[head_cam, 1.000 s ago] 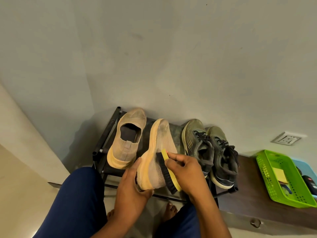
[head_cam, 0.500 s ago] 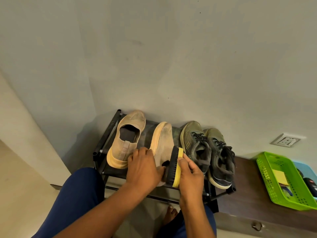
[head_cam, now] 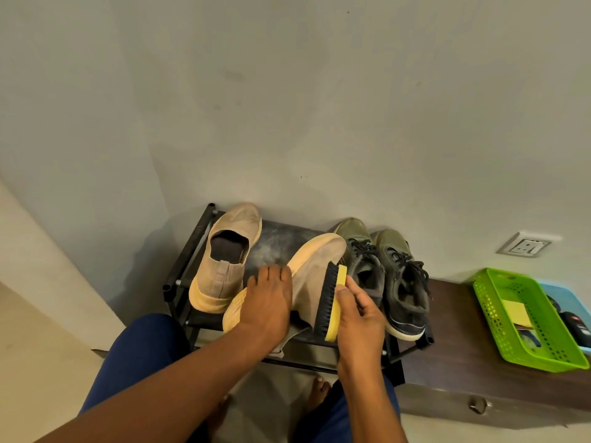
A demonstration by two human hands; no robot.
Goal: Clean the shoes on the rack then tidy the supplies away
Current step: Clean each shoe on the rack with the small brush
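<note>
On a black shoe rack lie two beige slip-on shoes and a pair of olive lace-up sneakers. One beige shoe stands upright at the left. The other beige shoe is tilted on its side in the middle, its pale orange sole facing left. My left hand grips it from above at the heel end. My right hand holds a yellow-backed brush with black bristles, the bristles pressed against the shoe's fabric side.
To the right of the rack, a dark wooden bench carries a green perforated basket with a yellow pad inside and a blue tray behind it. A wall socket sits above. My knees and bare feet are below the rack.
My left hand shifted from under the shoe's heel to gripping over its top, and the shoe tipped further onto its side. The brush stayed against the shoe's side, moving toward the toe.
</note>
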